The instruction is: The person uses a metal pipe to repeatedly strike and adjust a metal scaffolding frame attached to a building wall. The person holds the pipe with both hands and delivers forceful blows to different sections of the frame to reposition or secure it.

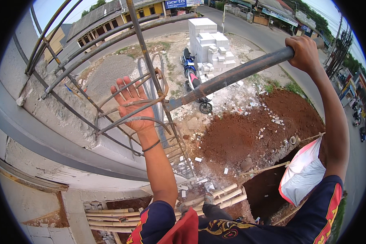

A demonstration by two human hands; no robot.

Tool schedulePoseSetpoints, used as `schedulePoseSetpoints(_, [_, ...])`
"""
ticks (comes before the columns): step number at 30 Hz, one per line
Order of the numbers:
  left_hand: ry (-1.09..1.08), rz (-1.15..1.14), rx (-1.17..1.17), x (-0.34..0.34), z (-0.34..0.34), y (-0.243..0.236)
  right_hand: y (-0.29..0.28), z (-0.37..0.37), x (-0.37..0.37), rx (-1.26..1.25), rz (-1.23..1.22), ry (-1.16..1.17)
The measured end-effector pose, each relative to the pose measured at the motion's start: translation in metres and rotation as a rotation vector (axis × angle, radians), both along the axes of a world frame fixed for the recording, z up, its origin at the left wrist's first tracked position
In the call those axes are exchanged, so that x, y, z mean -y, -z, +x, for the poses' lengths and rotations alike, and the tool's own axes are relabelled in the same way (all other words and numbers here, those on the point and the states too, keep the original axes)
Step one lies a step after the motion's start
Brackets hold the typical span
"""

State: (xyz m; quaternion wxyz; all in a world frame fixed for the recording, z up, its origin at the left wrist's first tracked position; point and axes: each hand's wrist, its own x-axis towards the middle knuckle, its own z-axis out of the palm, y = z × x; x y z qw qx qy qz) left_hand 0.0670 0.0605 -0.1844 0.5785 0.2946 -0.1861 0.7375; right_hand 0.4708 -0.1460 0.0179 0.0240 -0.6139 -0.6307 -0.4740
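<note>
Apparently for reach and leverage, the right hand (pixel 305 53) is gripping the long dark pipe (pixel 238 76) near its right end, fingers clamped around it, while the pipe's left end is meeting the upright steel bar (pixel 140 36). At left, the left hand (pixel 136 107) is resting open, palm up, fingers apart, among the bent bars (pixel 144 118), perhaps steadying them; whether it is bearing load, one cannot tell.

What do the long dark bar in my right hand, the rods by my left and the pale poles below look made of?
Bar: likely steel; dark, worn finish with rusty patches.
Rods: probably steel; dull grey-brown, rust-tinged, some bent into hooks.
Poles: perhaps bamboo; pale, round, slightly uneven.
</note>
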Motion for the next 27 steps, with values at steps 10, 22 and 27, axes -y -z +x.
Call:
schedulePoseSetpoints(10, [0.201,0.074,0.223,-0.027,-0.012,-0.033,-0.020,0.015,-0.011,0.023,-0.108,-0.010])
schedulePoseSetpoints(22, [0.102,-0.087,0.122,-0.011,-0.014,-0.045,-0.080,0.012,-0.135,0.074,-0.347,0.112])
schedulePoseSetpoints(27, [0.101,-0.066,0.086,-0.011,-0.016,-0.042,-0.085,0.011,-0.183,0.018,-0.307,0.148])
